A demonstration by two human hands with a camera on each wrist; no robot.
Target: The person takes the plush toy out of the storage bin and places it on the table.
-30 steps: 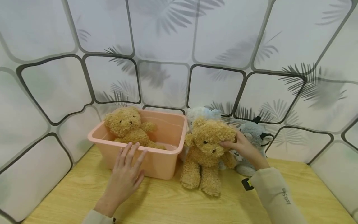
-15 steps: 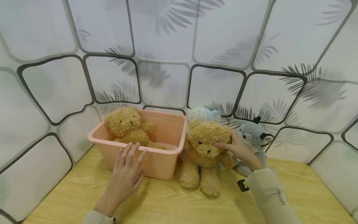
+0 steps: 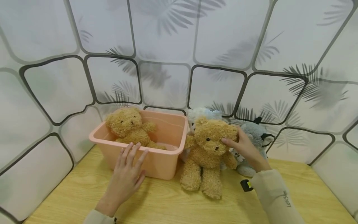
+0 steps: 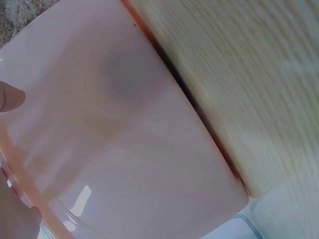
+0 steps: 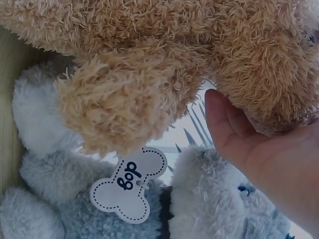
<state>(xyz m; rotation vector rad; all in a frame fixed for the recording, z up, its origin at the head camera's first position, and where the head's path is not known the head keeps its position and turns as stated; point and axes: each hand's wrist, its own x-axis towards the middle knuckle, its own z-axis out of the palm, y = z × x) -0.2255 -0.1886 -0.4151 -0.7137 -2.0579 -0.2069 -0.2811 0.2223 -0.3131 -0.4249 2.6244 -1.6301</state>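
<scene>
My right hand (image 3: 246,148) grips the side of the head of a golden-brown teddy bear (image 3: 208,157), thumb on the face by the eye. The bear is upright at the right end of a pink plastic tub (image 3: 145,161), legs down at the table. In the right wrist view the fingers (image 5: 227,119) curl behind the head, partly hidden by fur. A second teddy bear (image 3: 126,124) leans back inside the tub's left end. My left hand (image 3: 126,177) rests with spread fingers on the tub's front rim.
Behind the held bear sits a white and pale-blue plush (image 3: 205,113), mostly hidden. At its right is a grey plush dog (image 3: 253,133) with a bone-shaped tag (image 5: 129,185). The wooden table (image 3: 167,202) meets patterned curtain-like walls (image 3: 165,81) at back and sides.
The held bear swings a little left, then back right with my right hand, showing the plush behind and the dog's tag again. My left hand stays on the rim.
</scene>
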